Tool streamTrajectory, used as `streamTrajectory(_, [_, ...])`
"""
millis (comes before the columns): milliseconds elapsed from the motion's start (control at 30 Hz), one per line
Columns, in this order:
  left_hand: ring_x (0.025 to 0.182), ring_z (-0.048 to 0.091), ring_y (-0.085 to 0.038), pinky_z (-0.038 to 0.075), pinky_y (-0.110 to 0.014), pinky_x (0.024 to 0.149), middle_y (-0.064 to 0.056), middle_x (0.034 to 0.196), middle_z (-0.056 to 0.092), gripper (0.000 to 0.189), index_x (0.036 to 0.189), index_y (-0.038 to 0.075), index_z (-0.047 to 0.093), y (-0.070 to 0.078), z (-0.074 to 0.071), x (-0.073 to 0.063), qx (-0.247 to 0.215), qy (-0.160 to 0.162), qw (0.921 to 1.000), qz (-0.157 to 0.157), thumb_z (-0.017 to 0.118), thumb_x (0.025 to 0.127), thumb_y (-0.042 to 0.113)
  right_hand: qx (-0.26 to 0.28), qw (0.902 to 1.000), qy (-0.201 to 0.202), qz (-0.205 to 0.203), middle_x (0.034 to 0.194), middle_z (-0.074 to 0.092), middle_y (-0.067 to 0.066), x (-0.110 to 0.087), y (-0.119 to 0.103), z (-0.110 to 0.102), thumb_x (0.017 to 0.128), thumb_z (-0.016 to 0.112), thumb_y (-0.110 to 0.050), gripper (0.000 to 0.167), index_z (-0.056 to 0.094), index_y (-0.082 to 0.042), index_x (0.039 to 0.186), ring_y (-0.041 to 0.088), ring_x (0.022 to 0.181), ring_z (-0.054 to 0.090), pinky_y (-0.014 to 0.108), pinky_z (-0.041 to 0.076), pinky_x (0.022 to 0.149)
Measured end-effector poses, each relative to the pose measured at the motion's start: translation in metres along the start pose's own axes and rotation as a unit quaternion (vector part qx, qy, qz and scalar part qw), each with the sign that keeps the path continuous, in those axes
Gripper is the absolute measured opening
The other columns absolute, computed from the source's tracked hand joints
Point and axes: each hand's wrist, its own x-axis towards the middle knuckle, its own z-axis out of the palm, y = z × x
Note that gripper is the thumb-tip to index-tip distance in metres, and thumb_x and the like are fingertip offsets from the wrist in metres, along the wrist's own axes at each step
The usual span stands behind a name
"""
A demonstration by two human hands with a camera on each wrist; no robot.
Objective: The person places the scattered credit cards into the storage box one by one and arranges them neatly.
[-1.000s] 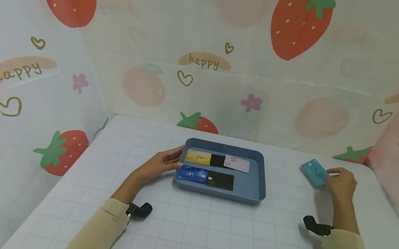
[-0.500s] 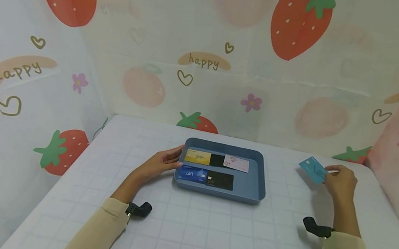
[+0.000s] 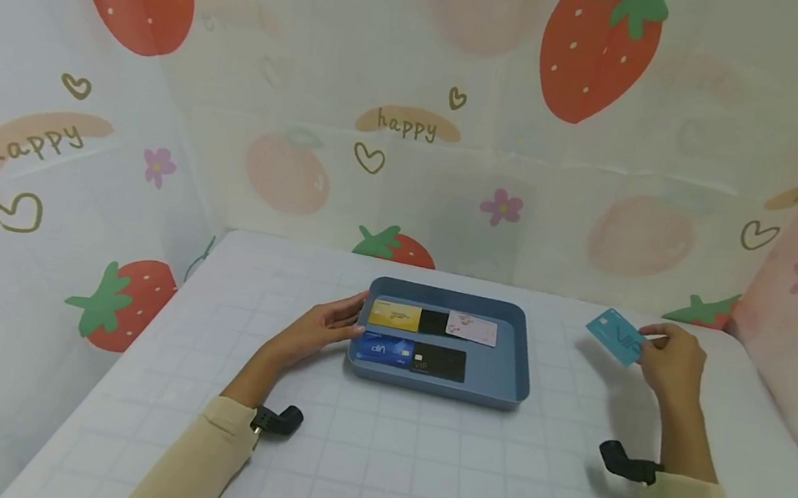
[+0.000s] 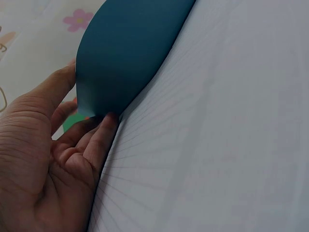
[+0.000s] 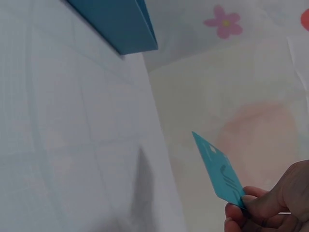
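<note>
My left hand [image 3: 316, 326] holds the left end of a blue rectangular tray [image 3: 527, 358]. In the left wrist view, the tray's outer wall [image 4: 130, 53] shows, with fingers [image 4: 99, 142] bent at its edge. Inside the tray lie a yellow card [image 3: 395, 316], a pinkish-white card [image 3: 473, 329], a blue VIP card [image 3: 386, 350] and a black VIP card [image 3: 440, 362]. Another dark piece shows between the yellow and pinkish cards. Right of the tray, my right hand [image 3: 673, 361] pinches a teal VIP card [image 3: 613, 334] by one end, raised over the table.
The table [image 3: 415, 470] has a white, faintly gridded cover. Printed curtains [image 3: 240, 77] with strawberries and flowers stand at its back and sides. Each wrist wears a black strapped device [image 3: 280, 419].
My right hand has lifted the teal card slightly and shifted it left. The left hand and the tray stay in place.
</note>
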Motion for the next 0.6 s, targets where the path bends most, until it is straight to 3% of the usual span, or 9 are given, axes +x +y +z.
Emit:
streamTrajectory(233, [0.148,0.035,-0.021,0.034,-0.031,0.116,-0.007,0.166,0.028,0.073,0.161,0.011,0.027,-0.001,0.0,0.0,-0.001,0.004,1.0,-0.008,0.066,0.101,0.021,0.004,0.9994,0.012,-0.033,0.107,0.066,0.033,-0.01,-0.012,0.001,0.098,0.049,0.003,0.03,0.064,0.01,0.123,0.035,0.084,0.065,0.021,0.047,0.052])
streamTrajectory(600, [0.149,0.034,-0.024,0.033,-0.034,0.117,-0.01,0.166,0.027,0.072,0.161,0.01,0.027,-0.002,-0.001,0.002,0.001,-0.002,1.0,0.002,0.065,0.102,0.019,0.009,0.9982,0.005,-0.06,0.108,0.065,0.035,-0.019,-0.029,-0.001,0.099,0.048,0.004,0.03,0.063,0.01,0.125,0.042,0.092,0.065,0.021,0.048,0.056])
